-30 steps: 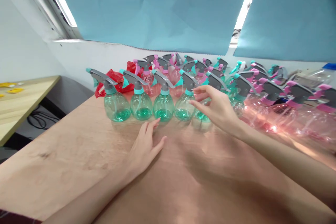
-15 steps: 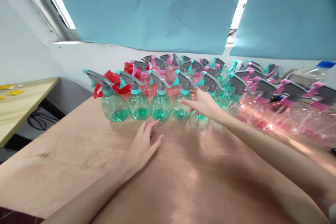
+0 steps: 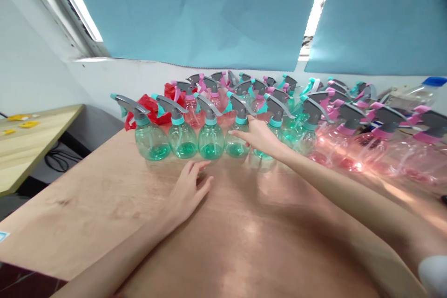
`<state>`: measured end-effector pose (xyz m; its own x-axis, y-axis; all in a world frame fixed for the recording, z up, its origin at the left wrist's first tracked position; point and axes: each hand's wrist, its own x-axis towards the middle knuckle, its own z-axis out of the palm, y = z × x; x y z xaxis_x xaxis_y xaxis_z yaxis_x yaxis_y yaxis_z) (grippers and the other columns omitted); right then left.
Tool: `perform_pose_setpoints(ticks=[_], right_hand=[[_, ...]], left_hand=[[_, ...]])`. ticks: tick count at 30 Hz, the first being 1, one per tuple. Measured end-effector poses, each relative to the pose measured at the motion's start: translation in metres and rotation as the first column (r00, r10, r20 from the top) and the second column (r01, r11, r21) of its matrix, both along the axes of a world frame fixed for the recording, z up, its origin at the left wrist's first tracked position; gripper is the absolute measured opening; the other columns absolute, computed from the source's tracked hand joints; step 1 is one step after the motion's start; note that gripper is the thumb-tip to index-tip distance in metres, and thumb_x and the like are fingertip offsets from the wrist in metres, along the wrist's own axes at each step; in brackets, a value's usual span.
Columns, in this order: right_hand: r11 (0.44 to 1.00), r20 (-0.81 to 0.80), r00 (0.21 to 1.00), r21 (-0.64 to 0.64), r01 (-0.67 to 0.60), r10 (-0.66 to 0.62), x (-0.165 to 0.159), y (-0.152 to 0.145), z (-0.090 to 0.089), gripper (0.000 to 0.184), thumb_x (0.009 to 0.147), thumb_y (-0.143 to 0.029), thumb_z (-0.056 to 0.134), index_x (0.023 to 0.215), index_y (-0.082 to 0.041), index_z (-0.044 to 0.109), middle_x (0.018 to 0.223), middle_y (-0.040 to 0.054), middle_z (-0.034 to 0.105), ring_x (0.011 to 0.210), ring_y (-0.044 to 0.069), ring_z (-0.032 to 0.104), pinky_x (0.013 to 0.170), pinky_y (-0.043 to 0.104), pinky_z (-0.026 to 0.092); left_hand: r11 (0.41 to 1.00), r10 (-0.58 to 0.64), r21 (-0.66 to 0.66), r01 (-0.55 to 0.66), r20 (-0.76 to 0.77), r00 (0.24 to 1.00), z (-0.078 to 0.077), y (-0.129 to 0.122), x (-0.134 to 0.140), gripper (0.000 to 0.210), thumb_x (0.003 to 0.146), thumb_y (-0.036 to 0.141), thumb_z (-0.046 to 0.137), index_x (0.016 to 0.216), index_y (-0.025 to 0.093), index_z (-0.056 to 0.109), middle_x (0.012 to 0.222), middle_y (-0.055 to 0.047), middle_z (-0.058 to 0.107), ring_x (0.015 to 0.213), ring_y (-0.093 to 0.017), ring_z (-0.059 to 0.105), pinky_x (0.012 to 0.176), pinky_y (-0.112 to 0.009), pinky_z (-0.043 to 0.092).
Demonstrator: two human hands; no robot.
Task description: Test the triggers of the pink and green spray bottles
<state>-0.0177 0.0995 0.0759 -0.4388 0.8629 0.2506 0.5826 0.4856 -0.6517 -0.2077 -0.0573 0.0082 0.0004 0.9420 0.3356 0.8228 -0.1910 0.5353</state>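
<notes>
A row of round spray bottles stands upright on the wooden table, with clear green bodies, turquoise collars and grey trigger heads. My right hand (image 3: 260,136) is at the right side of one green spray bottle (image 3: 234,149), thumb across its front and fingers round by the neck, partly hidden. To its right, another green spray bottle (image 3: 275,121) is partly covered by that hand. My left hand (image 3: 190,191) lies low over the table, fingers loosely apart and holding nothing. Its fingertips are just in front of a third green spray bottle (image 3: 211,142).
Pink spray bottles (image 3: 380,144) crowd the right, and more mixed bottles stand behind. A red plastic bag (image 3: 148,107) lies behind the row's left end. A blue-capped bottle (image 3: 424,95) is at far right. Another table (image 3: 38,135) stands at left, below a white wall.
The view has shifted slightly. My right hand and the spray bottle at it have edged left, closer to the neighbouring bottle. My left hand keeps nearly the same pose.
</notes>
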Motion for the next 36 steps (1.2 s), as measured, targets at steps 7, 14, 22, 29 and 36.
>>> perform_pose_setpoints(ticks=[7,14,22,29,36], right_hand=[[0.999,0.029,1.000,0.054,0.003,-0.005,0.014,-0.010,-0.001,0.045,0.080,-0.044,0.065,0.106,-0.010,0.055,0.065,0.0065,0.066,0.062,0.024,0.066,0.056,0.033,0.046],[0.985,0.060,0.994,0.141,-0.096,0.088,0.052,-0.047,-0.003,0.040,0.079,-0.055,0.062,0.099,-0.021,0.058,0.095,0.0088,0.068,0.085,0.028,0.066,0.068,0.037,0.048],[0.980,0.107,0.984,0.124,-0.153,0.140,0.121,-0.095,0.003,0.040,0.079,-0.056,0.063,0.107,-0.027,0.059,0.095,0.0028,0.069,0.077,0.023,0.065,0.059,0.033,0.046],[0.979,0.047,0.987,0.131,-0.159,0.154,0.187,-0.110,0.009,0.039,0.071,-0.054,0.073,0.094,-0.025,0.062,0.103,0.0043,0.064,0.095,0.025,0.060,0.075,0.037,0.049],[0.980,-0.224,0.955,0.074,-0.184,0.196,0.224,-0.104,0.008,0.042,0.073,-0.039,0.073,0.106,-0.024,0.053,0.083,-0.0011,0.057,0.068,0.014,0.055,0.058,0.027,0.047]], left_hand=[[1.000,-0.004,0.023,0.005,-0.020,1.000,-0.002,0.002,0.000,0.028,0.094,0.031,0.049,0.121,0.024,0.050,0.111,-0.004,0.052,0.102,-0.021,0.059,0.086,-0.036,0.052],[0.999,-0.041,-0.015,0.042,0.052,0.998,0.000,-0.001,0.034,0.036,0.090,0.037,0.057,0.122,0.022,0.048,0.117,-0.006,0.054,0.109,-0.024,0.058,0.094,-0.042,0.049],[0.948,-0.266,-0.073,0.310,0.353,0.897,0.004,0.000,0.115,0.084,0.076,0.035,0.076,0.143,0.027,0.025,0.144,-0.013,0.038,0.129,-0.031,0.045,0.104,-0.050,0.041],[0.870,-0.429,-0.056,0.489,0.403,0.809,0.004,0.003,0.175,0.081,0.074,0.034,0.078,0.139,0.029,0.029,0.138,-0.010,0.047,0.122,-0.031,0.052,0.100,-0.049,0.046],[0.835,-0.482,-0.105,0.540,0.334,0.810,-0.001,0.013,0.220,0.083,0.073,0.044,0.077,0.140,0.029,0.032,0.142,-0.011,0.042,0.128,-0.034,0.044,0.103,-0.054,0.041]])
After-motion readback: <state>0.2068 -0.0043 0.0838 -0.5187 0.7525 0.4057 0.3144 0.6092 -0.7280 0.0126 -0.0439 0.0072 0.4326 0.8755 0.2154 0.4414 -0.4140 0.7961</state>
